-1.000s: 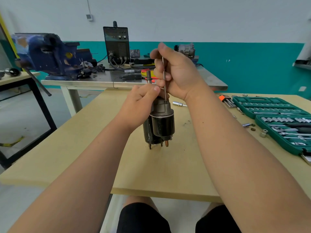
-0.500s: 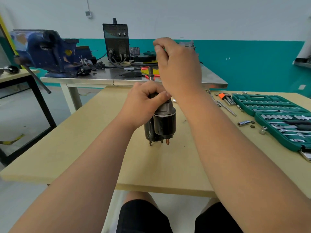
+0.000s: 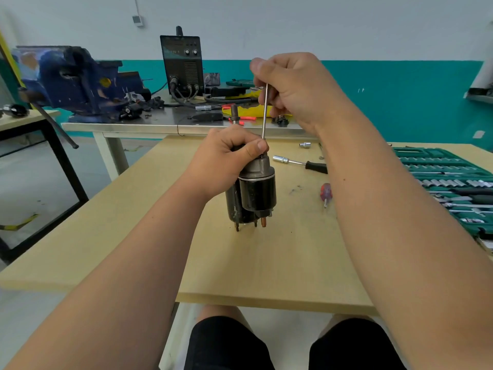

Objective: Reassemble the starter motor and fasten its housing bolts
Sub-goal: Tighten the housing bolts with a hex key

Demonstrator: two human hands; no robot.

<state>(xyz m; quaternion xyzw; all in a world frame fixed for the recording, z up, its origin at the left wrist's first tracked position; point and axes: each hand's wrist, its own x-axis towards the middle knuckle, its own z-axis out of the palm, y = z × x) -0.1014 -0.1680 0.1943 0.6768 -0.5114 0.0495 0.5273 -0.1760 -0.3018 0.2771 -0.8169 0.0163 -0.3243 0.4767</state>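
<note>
Starter motor (image 3: 250, 193) stands upright mid wooden table (image 3: 266, 263), studs down. L hand (image 3: 226, 158) wrapped tight round its top. R hand (image 3: 296, 89) above pinches a long thin bolt (image 3: 264, 110), tip at the housing by L thumb. Nut driver (image 3: 298, 162) lies behind, blue vise (image 3: 72, 78) on far bench (image 3: 160, 124).

Free room and obstacles. Open wood of the surface (image 3: 128, 236) lies left of and in front of the motor (image 3: 253, 193), which stands upright at centre with the left hand (image 3: 226, 161) wrapped round its top. From above, the right hand (image 3: 298, 89) and its long bolt (image 3: 264, 110) bar the way. To the right lie a nut driver (image 3: 298, 162), socket (image 3: 305, 145) and screwdriver (image 3: 326, 192), apart, with lanes between them. A tool case (image 3: 448, 180) lines the right edge.
</note>
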